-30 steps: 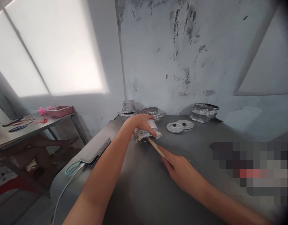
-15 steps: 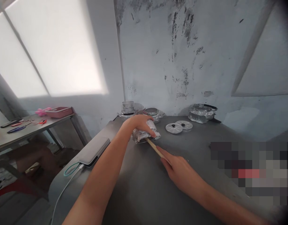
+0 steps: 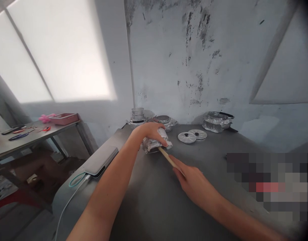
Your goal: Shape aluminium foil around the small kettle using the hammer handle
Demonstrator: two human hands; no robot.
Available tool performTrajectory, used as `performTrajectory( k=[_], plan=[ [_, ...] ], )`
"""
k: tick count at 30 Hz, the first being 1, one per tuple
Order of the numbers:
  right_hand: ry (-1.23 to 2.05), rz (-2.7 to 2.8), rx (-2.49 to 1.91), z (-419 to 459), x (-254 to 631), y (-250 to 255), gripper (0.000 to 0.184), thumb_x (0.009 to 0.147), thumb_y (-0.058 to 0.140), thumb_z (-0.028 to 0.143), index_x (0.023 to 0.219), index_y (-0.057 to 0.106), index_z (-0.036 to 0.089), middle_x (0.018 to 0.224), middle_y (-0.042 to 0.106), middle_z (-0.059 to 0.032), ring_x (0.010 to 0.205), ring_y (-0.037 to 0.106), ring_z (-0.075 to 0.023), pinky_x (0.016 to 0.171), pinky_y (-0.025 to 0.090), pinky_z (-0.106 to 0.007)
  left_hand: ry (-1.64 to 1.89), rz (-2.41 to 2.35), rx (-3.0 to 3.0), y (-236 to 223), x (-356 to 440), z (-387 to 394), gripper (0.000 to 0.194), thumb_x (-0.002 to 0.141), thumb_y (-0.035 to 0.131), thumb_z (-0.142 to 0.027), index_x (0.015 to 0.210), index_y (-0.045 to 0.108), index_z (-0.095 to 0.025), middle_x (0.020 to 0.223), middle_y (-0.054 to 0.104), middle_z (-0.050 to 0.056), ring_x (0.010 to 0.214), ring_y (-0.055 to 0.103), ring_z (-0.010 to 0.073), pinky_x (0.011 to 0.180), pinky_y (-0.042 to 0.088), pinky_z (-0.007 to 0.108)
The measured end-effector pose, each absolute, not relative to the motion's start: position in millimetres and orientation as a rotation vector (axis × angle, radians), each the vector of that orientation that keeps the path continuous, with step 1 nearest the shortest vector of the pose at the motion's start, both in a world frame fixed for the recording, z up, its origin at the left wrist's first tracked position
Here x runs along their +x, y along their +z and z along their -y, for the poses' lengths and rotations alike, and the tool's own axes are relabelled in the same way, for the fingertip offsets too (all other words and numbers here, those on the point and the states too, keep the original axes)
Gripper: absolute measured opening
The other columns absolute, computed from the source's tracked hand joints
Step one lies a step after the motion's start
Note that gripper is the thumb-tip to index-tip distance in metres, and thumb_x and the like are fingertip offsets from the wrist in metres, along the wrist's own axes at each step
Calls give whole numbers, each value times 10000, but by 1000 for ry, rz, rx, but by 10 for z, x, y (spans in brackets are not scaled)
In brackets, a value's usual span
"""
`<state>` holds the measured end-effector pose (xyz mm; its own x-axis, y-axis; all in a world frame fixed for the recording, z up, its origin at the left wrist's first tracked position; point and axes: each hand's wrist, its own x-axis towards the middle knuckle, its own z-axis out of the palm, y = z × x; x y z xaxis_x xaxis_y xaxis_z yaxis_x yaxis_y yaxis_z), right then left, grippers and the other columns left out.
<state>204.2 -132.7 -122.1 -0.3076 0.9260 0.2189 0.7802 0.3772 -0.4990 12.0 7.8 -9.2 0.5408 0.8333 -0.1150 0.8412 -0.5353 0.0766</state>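
Observation:
My left hand (image 3: 153,130) is curved over a crinkled, silvery-white wrapped bundle (image 3: 151,146), its thumb and fingers gripping the top and near side. What lies inside the wrapping cannot be made out. A pale wooden stick (image 3: 168,158) is held in my right hand (image 3: 191,177), fingers closed along its near part. The stick's far end meets the near edge of the bundle, beneath my left thumb; its tip is hidden there. Just beyond the bundle to the right, two round lids (image 3: 187,138) with black knobs overlap flat on the grey table (image 3: 154,204).
Wrapped pots stand along the wall: one with a perforated steel insert (image 3: 138,114), another round pot (image 3: 163,120), and a pan (image 3: 216,122) with a black handle. A power bank (image 3: 101,160) with a cable lies left. On a side table sit a pink basket (image 3: 65,118) and tools.
The view has shifted very slightly. Both hands keep their hold, and the stick's far end sits marginally differently against the bundle.

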Motion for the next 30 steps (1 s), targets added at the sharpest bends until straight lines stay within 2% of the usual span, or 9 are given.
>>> performTrajectory(
  k=[3, 12, 18, 20, 23, 25, 27, 28, 30],
  plan=[
    [397, 2153, -1462, 1316, 2037, -1240, 514, 938, 317, 288, 1451, 325, 287, 812, 690, -34, 712, 656, -205, 663, 443, -291, -83, -1440, 2642, -98, 102, -91, 966, 569, 624, -762, 1402, 327, -375, 1458, 364, 17, 1187, 470, 363, 848, 480, 413],
    [507, 2177, -1460, 1364, 2009, -1153, 495, 922, 345, 256, 1412, 414, 233, 884, 716, -75, 847, 683, -224, 763, 445, -296, -70, -1432, 2619, -117, 91, -107, 981, 580, 641, -739, 1423, 300, -372, 1466, 343, 34, 1213, 444, 367, 911, 449, 447],
    [517, 2185, -1459, 1354, 2018, -1183, 481, 929, 346, 245, 1406, 406, 258, 884, 703, -61, 840, 680, -225, 766, 444, -307, -137, -1489, 2588, -80, 81, -53, 1128, 501, 711, -705, 1456, 182, -420, 1544, 111, 53, 1302, 297, 424, 932, 415, 507],
    [525, 2189, -1455, 1354, 2018, -1179, 471, 930, 349, 241, 1397, 411, 259, 862, 694, -58, 856, 675, -229, 774, 443, -312, -158, -1486, 2579, -62, 86, -35, 1135, 494, 727, -675, 1454, 176, -425, 1539, 137, 47, 1289, 320, 423, 928, 420, 500],
    [528, 2178, -1465, 1334, 2017, -1133, 430, 926, 370, 251, 1349, 443, 265, 877, 685, -63, 891, 663, -233, 773, 443, -314, -161, -1416, 2603, -49, 100, -27, 1086, 500, 725, -657, 1437, 244, -393, 1501, 268, 37, 1257, 378, 401, 919, 440, 450],
    [625, 2144, -1518, 1289, 2025, -1087, 347, 915, 393, 283, 1244, 499, 248, 893, 673, -68, 820, 666, -220, 706, 460, -298, -115, -1378, 2614, -53, 97, -33, 1106, 502, 724, -648, 1444, 220, -363, 1476, 320, 51, 1238, 409, 385, 895, 459, 418],
    [890, 2084, -1631, 1220, 2039, -1045, 252, 907, 389, 330, 1057, 538, 194, 824, 646, -74, 626, 648, -183, 550, 461, -265, -70, -1391, 2576, -63, 77, -44, 1170, 501, 729, -630, 1460, 134, -323, 1435, 378, 94, 1180, 477, 367, 836, 488, 394],
    [1011, 2073, -1655, 1183, 2047, -1029, 241, 905, 373, 348, 970, 529, 177, 757, 626, -64, 515, 614, -159, 466, 441, -248, -56, -1409, 2547, -69, 62, -48, 1197, 502, 731, -618, 1463, 92, -299, 1400, 419, 114, 1140, 514, 357, 802, 501, 381],
    [1166, 2063, -1643, 1119, 2052, -1015, 184, 889, 385, 334, 868, 484, 182, 691, 596, -32, 427, 581, -134, 385, 416, -226, -47, -1446, 2516, -80, 30, -56, 1202, 513, 726, -598, 1459, 64, -263, 1336, 484, 126, 1087, 557, 340, 768, 508, 359]
  ],
)
